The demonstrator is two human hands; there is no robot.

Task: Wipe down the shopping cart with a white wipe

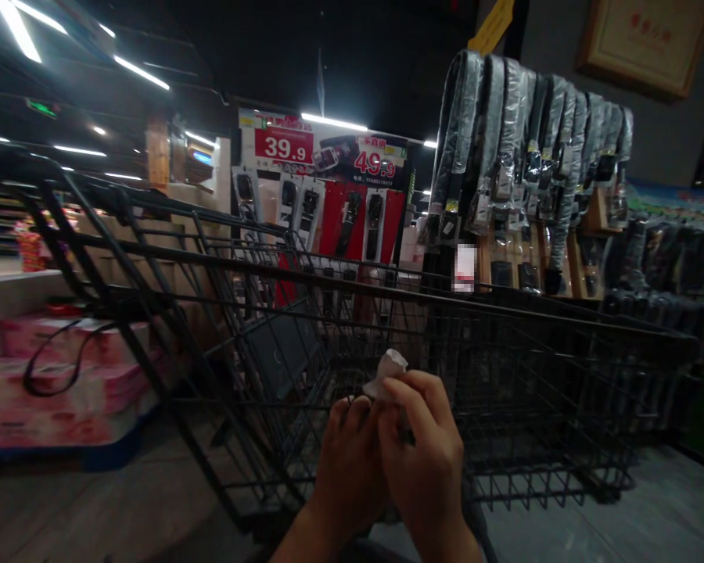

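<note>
A crumpled, thin white tissue-like piece [386,374] sticks up above my hands, in front of the cart. My right hand [427,450] has its thumb and index finger pinched on it. Pressed up beside the right hand is my left hand [352,461], its back toward me and its fingers bent forward. The left fingertips are close under the white piece; whether they grip it or something else is hidden. Just beyond both hands stands a black wire shopping cart [364,283], seen side-on.
Plastic-wrapped belts [504,133] hang on a rack behind the cart at right. A price sign [285,148] tops a display of boxed belts [352,219]. Pink packages [64,391] are stacked at left. Grey floor [170,500] shows below.
</note>
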